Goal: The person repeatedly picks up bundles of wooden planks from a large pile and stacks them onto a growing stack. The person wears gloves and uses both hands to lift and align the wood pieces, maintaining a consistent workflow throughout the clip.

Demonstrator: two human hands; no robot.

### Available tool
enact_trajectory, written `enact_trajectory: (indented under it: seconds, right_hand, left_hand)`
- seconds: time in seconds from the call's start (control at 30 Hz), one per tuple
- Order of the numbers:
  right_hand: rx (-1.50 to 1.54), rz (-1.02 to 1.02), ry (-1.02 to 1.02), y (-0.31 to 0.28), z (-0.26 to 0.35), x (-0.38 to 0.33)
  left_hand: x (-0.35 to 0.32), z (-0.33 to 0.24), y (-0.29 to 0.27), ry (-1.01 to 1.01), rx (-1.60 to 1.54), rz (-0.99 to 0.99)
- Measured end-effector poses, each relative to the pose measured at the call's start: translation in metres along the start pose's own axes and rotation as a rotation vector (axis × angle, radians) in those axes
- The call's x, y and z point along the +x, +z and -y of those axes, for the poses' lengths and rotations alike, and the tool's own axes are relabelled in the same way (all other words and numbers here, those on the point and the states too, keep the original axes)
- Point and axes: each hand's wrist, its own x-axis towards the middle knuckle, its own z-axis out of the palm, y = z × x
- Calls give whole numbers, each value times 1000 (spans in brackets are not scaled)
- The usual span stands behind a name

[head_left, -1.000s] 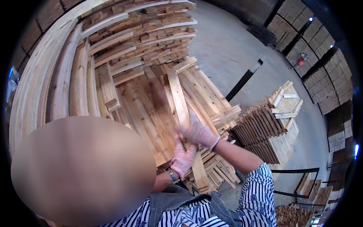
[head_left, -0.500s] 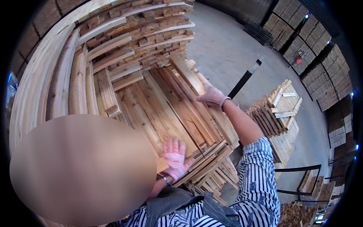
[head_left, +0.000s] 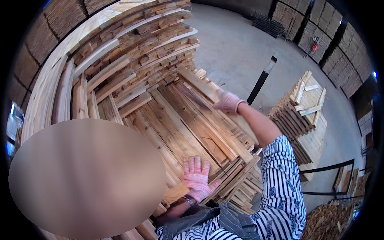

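Both hands, in knitted work gloves, stand well apart in my head view. My right hand (head_left: 228, 102) is closed on a pale plank (head_left: 197, 85) at the far right edge of the board layer, the plank slanting up and left from its fingers. My left hand (head_left: 197, 180) lies flat, fingers spread and pointing away, palm down on the near end of the layer. Just beside its wrist I see a short wood block (head_left: 176, 193). Between the hands, the long boards (head_left: 176, 124) lie side by side, with some gaps. Behind them rises a tall lumber stack (head_left: 160, 40), its ends uneven. Beyond my right hand a black metal bar (head_left: 260, 84) slants upward over the grey floor (head_left: 228, 44). Farther right stands a lower board stack (head_left: 294, 128) with loose slats on top. At lower left, a blurred oval hides whatever lies there from me.
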Motion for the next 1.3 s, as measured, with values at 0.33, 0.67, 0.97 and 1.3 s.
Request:
enact_trajectory:
  seconds: [0.33,0.67,0.97,1.3]
  right_hand:
    - [59,-161,82,58,11,4]
    - [317,-1199,169,85,-93,-173]
    - [626,-1021,646,177,-37,-141]
    - [464,-1070,609,217,36,-184]
  left_hand:
    - [5,-8,-5,56,-1,-46]
    - [-3,3,14,46,56,-109]
    - [2,12,29,107,96,-147]
    - [2,20,44,151,-78,-268]
